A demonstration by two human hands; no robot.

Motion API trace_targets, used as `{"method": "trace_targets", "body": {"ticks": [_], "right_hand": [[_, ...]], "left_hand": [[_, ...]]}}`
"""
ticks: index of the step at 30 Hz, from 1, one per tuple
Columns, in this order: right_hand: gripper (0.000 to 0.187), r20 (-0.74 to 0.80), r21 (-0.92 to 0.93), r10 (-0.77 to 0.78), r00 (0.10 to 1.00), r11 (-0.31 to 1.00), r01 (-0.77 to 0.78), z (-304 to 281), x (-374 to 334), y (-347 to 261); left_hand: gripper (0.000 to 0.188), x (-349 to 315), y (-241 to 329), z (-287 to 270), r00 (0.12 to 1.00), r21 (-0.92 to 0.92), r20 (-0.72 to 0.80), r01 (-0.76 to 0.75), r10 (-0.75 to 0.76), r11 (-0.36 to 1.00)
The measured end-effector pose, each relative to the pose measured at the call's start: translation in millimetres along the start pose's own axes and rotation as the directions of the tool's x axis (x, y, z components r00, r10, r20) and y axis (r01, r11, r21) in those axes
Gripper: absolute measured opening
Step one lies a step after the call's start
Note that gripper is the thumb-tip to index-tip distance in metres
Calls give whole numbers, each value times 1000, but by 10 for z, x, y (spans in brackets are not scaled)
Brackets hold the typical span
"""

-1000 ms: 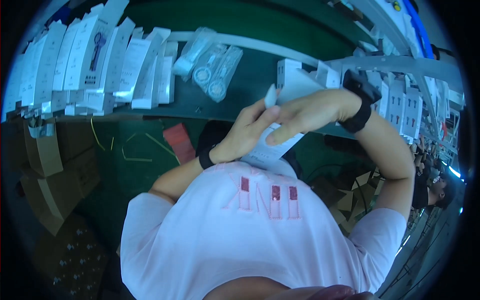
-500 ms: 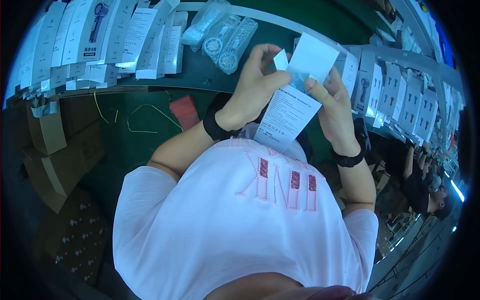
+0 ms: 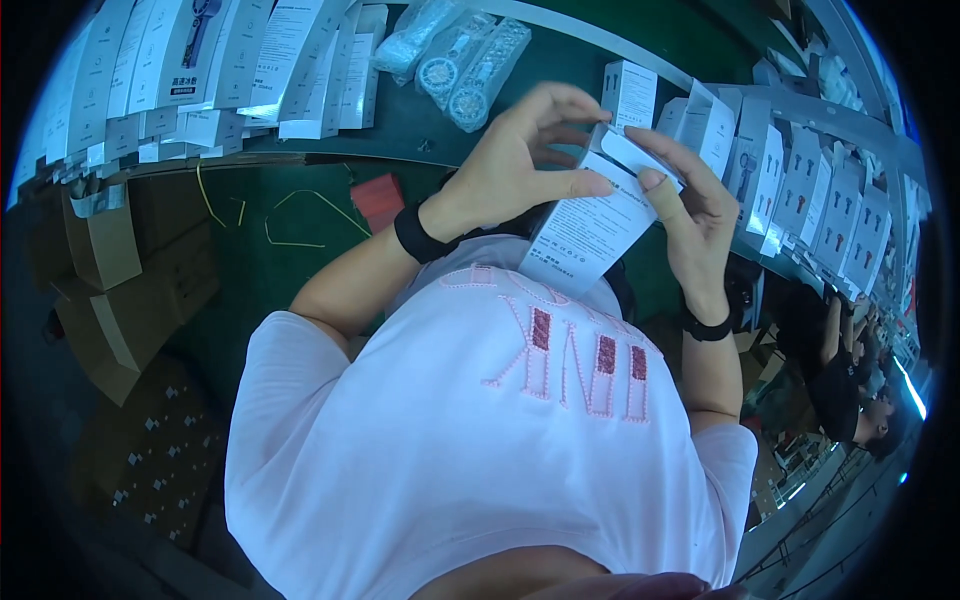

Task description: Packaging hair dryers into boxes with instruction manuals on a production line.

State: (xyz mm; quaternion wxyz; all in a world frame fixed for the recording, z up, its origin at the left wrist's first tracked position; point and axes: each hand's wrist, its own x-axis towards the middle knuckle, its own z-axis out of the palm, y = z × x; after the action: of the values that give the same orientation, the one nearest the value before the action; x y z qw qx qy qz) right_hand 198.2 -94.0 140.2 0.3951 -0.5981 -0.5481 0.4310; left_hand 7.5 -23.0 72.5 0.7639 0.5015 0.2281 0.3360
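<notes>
A white cardboard box [image 3: 588,238] with printed text stands tilted in front of my chest, its top end away from me. My left hand [image 3: 520,165] is closed on its top left corner, the thumb lying on the printed face and the fingers behind the top edge. At the top right, my right hand [image 3: 695,205] grips the box between thumb and forefinger. The lid flap [image 3: 627,152] lies folded down close to the opening, between both hands. What the box contains is hidden.
Printed white boxes [image 3: 165,60] stand in rows along the bench at left, with more boxes [image 3: 800,190] at right. Several bubble-wrapped handheld fans [image 3: 460,75] lie on the green bench [image 3: 400,130]. Brown cartons [image 3: 105,240] sit at lower left. Another person [image 3: 850,390] is at far right.
The raised lid flap has been folded down over the box top, and the side flap no longer sticks up. Both hands have shifted around the top end.
</notes>
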Motion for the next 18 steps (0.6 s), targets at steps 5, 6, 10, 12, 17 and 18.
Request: {"method": "trace_targets", "body": {"ticks": [5,6,10,12,17,18], "right_hand": [[26,141,-118,-45,989,991,62,-156,53,-37],[25,162,-201,-37,986,977,69,-158,53,-78],[26,13,-98,129,992,987,-127,-193,26,3],[26,8,-77,172,985,982,-170,-267,41,-1],[26,37,-181,102,994,979,-94,-388,22,-33],[27,87,-244,97,991,967,-73,-422,14,-56]], "left_hand": [[47,46,-26,6,999,50,46,10,-12,999],[50,52,-64,15,996,88,84,-19,12,996],[52,109,-151,107,999,70,31,-34,32,997],[55,151,-127,150,999,39,30,38,-39,999],[58,265,-122,210,991,66,119,49,-56,997],[57,291,-152,222,989,34,136,60,-65,998]]}}
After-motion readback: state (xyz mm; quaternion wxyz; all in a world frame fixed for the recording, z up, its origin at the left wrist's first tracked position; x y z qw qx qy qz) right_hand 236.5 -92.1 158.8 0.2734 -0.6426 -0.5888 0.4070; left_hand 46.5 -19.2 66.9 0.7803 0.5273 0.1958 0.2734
